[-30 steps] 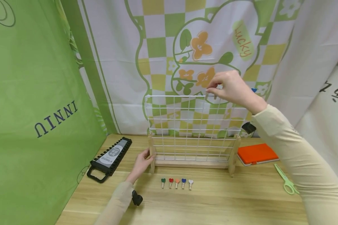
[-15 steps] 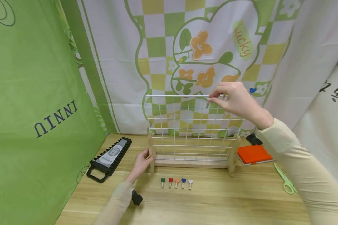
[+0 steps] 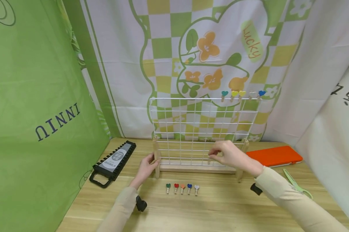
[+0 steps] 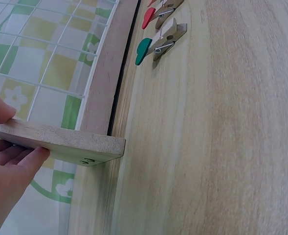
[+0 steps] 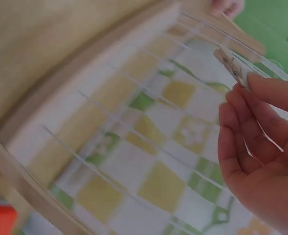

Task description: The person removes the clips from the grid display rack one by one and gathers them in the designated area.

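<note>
My right hand (image 3: 227, 156) pinches a small wooden clothespin (image 5: 230, 66) between thumb and fingertips, in front of the lower part of a white wire grid (image 3: 193, 122). The head of that clothespin is covered by the fingers. My left hand (image 3: 146, 166) grips the left wooden upright (image 4: 60, 142) of the grid's stand, thumb on one side and fingers on the other. Along the grid's top wire stand several heart-headed clothespins: teal (image 3: 225, 94), two yellow (image 3: 234, 94), white (image 3: 252, 94) and blue (image 3: 261, 93). On the table, a row starts with a green-heart clothespin (image 3: 168, 188).
Further along that row lie red, orange, blue and white (image 3: 196, 190) heart clothespins. A black toothed rack (image 3: 114, 164) lies at the left. At the right are an orange case (image 3: 274, 156) and green scissors (image 3: 297, 184), partly behind the right sleeve. A patterned curtain (image 3: 162, 48) hangs behind.
My right hand has come down from the grid's top wire to its lower part, keeping the clothespin. The clothespins on the top wire now show fully. My left hand stays on the upright.
</note>
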Demonstrator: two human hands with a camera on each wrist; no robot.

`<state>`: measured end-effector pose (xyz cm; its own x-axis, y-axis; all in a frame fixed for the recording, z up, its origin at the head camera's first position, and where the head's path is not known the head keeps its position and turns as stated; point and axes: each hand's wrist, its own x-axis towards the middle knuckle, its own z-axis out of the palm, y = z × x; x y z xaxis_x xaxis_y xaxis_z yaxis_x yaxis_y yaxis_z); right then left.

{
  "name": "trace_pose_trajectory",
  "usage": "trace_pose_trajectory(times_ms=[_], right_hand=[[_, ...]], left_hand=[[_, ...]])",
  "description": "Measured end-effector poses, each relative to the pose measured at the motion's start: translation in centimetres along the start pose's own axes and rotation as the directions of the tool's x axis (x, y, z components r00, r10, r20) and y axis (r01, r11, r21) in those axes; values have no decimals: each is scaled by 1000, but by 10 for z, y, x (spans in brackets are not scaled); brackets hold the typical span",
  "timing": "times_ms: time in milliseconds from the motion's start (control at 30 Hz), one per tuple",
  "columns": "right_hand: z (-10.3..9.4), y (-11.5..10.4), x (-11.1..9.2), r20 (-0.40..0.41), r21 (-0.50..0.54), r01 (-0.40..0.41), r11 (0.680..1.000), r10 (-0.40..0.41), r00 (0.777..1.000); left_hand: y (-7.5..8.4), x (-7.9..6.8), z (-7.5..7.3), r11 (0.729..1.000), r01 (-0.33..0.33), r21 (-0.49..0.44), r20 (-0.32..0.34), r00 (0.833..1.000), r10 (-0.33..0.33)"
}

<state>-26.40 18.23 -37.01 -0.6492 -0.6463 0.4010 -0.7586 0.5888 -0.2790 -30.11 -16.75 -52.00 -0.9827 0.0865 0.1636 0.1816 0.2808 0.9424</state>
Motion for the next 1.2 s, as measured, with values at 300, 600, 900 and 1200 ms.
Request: trace_pose_trajectory(times_ms=[300,600,900,1200], right_hand=[[69,12,-34,113,151,-49,987,32,993],[113,25,-51,233,255,-167,953,107,967],[120,30,-50,304,283,-227,932,137,943],[126,33,-51,329,284,-243,927,144,933]], left_hand=[[0,0,-1,1000,11,-8,18,1000,-11],[0,0,-1,1000,3,4,15,1000,-3],[-1,1,-1,1000,7,10,9,1000,-7],[3,-1,-2,1000,9,1,11,1000,-9]])
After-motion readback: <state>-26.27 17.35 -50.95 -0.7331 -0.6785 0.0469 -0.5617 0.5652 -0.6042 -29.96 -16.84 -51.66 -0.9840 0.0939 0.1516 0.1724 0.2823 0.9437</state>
